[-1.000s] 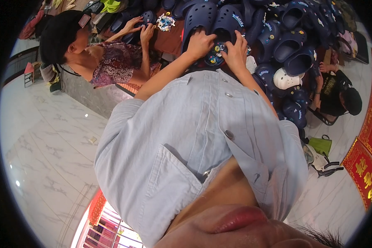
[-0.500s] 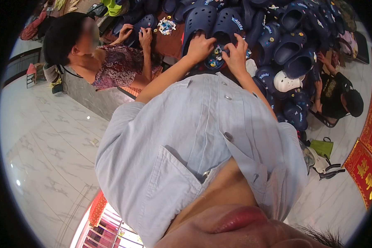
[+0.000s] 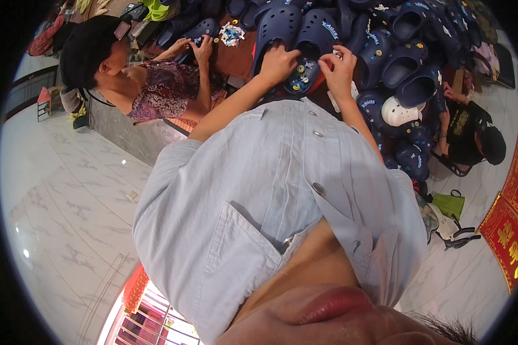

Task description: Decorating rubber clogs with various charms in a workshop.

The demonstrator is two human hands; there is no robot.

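Note:
Two navy clogs with holed toes lie side by side before me, a left clog (image 3: 278,26) and a right clog (image 3: 316,37). My left hand (image 3: 278,64) grips the left clog at its opening, fingers reaching inside and partly hidden. A pale lettered charm (image 3: 330,30) sits on the right clog's upper. Small colourful charms (image 3: 298,80) lie in that clog's heel end. Just right of it, my right hand (image 3: 341,68) is raised with bent fingers pinched around a tiny whitish thing, too small to make out.
A heap of navy clogs (image 3: 406,60) spreads to the right, with a white clog (image 3: 398,112) among them. Loose charms (image 3: 232,35) are piled on the brown table (image 3: 236,60). One person (image 3: 167,86) works at left, another (image 3: 466,129) at right.
My right hand has moved right and slightly up, away from the charms in the right clog, uncovering them. My left hand stays at the left clog. The person at left has shifted their hands slightly.

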